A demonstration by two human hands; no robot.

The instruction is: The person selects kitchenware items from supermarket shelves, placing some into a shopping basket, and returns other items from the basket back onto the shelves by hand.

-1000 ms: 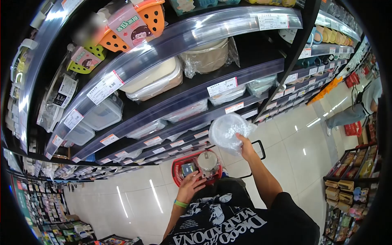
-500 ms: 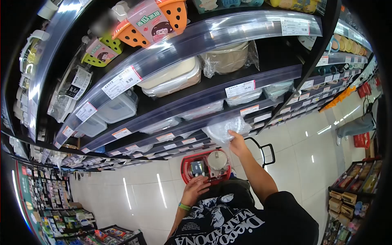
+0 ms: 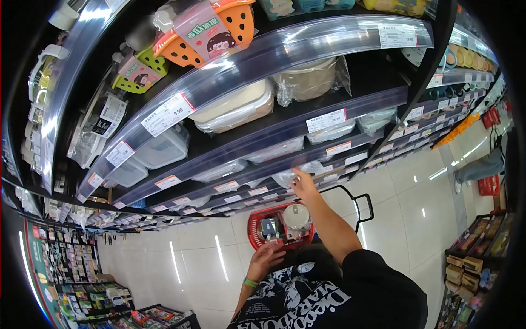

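Observation:
At the edge of a low shelf, my right hand [image 3: 304,183] has its fingers on a clear plastic-wrapped package [image 3: 283,179]. The package sits partly under the shelf above, so its contents cannot be made out. My left hand [image 3: 267,259] is held over the near rim of a red shopping basket [image 3: 251,229], fingers apart and holding nothing. Inside the basket are a round pale-lidded container [image 3: 296,217] and a dark boxed item [image 3: 269,227].
Shelves rise ahead with wrapped food containers [image 3: 235,107], a lidded round pot [image 3: 307,82] and an orange strawberry-shaped basket [image 3: 205,33]. A black handle loop [image 3: 363,208] stands right of the basket. Another person's leg [image 3: 482,169] shows at far right, near a display rack [image 3: 471,257].
My right hand has moved forward and left with the wrapped package, which now lies partly inside the low shelf. My left hand stays by the basket. The view has shifted slightly.

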